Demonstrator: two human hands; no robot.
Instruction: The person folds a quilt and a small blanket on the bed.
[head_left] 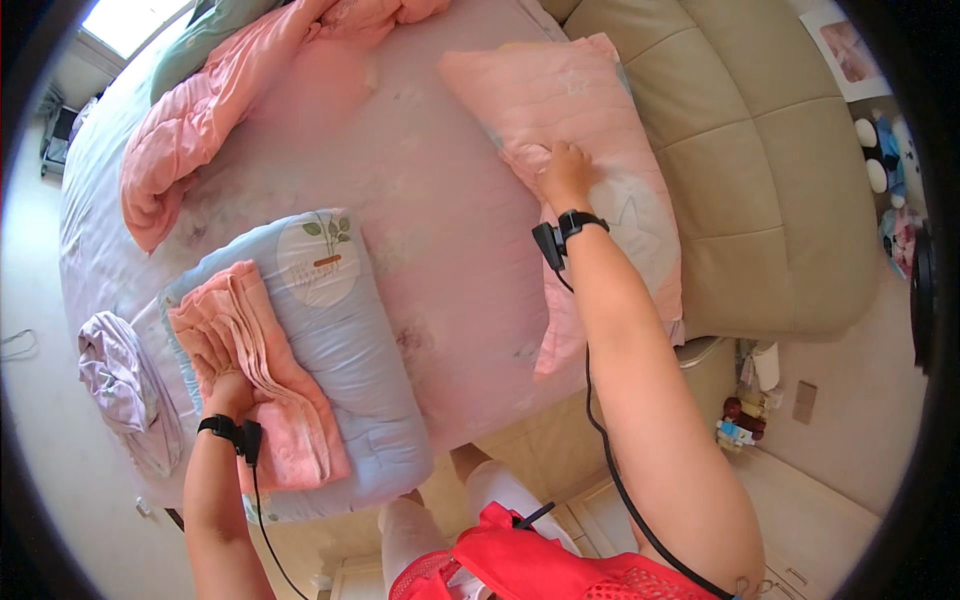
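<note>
My right hand [568,172] is closed on the edge of a pink pillow [600,110] with pale star patterns, and the fabric bunches up beside the fingers. The pillow lies along the headboard side of the bed. On the left, my left hand [230,390] rests on a folded pink towel-like cloth [285,400], its fingers spread over the fabric and hard to tell apart from it. That cloth lies on a folded light-blue quilt [360,370] with a round plant print. Each wrist wears a black strap with a small device and a cable.
A tan padded headboard [750,170] stands at the right. A rumpled pink quilt [190,170] lies at the bed's far left. Crumpled lilac cloth [125,385] sits on the near left edge of the bed [440,240]. Plush toys [885,160] and small items line the right wall.
</note>
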